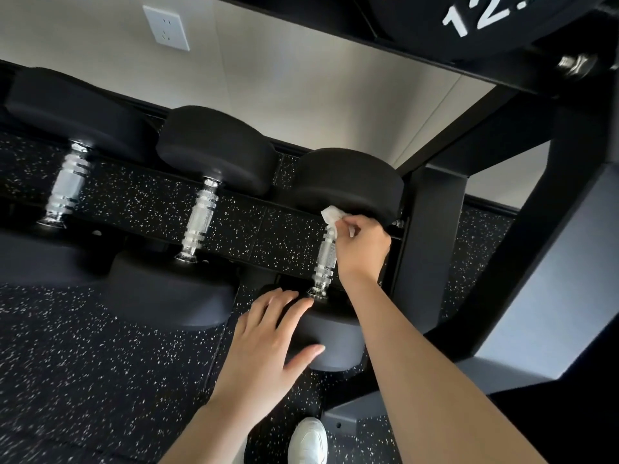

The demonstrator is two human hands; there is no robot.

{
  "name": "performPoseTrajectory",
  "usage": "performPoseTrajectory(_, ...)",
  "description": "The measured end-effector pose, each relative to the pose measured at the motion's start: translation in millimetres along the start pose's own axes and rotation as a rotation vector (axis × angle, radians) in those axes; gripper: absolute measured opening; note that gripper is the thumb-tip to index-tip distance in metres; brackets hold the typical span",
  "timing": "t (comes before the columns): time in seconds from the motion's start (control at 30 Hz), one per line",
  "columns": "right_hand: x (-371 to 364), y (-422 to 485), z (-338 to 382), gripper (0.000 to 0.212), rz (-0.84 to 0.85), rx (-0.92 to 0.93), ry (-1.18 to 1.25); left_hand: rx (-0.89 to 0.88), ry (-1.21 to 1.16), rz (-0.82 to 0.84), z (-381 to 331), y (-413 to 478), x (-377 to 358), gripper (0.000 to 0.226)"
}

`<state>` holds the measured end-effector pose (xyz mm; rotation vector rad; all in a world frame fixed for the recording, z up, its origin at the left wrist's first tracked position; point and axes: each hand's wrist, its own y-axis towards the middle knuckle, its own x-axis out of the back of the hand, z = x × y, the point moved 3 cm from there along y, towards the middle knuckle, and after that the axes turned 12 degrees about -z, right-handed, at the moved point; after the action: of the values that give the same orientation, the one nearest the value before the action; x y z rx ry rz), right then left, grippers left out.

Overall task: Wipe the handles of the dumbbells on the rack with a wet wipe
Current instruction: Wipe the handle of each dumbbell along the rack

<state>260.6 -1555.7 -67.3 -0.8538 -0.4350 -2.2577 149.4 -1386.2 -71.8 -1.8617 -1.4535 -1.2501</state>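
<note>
Three dumbbells (pixel 199 222) on the rack (pixel 432 236), with the wipe on the right-end one.
The right hand (pixel 363 244) pinches the wet wipe (pixel 330 216) in its fingers (pixel 348 226) against the far end of the handle (pixel 326 259) at the rack's right end. The left hand (pixel 268 343) lies on that dumbbell's near head (pixel 338 339), fingers spread. Bunched like this, the wipe may miss the handle's underside or snag on the knurling. A hard rub could roll the dumbbell if the left hand slips.
</note>
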Motion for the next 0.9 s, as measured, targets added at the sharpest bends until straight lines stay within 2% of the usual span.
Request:
performPoseTrajectory(0.6, 0.9, 3.4, 5.0, 0.01, 0.02, -0.135, -0.002, 0.024, 0.012, -0.03, -0.1, -5.8, -5.2, 0.06)
performPoseTrajectory(0.77, 0.1, 6.3, 4.1, 0.008, 0.02, -0.078, -0.04, 0.029, -0.004, -0.056, 0.1, -5.7, -7.2, 0.059)
performPoseTrajectory(0.9, 5.6, 5.8, 2.3, 0.005, 0.132, 0.04, -0.103, 0.041, -0.015, -0.059, -0.8, -7.8, -8.0, 0.059)
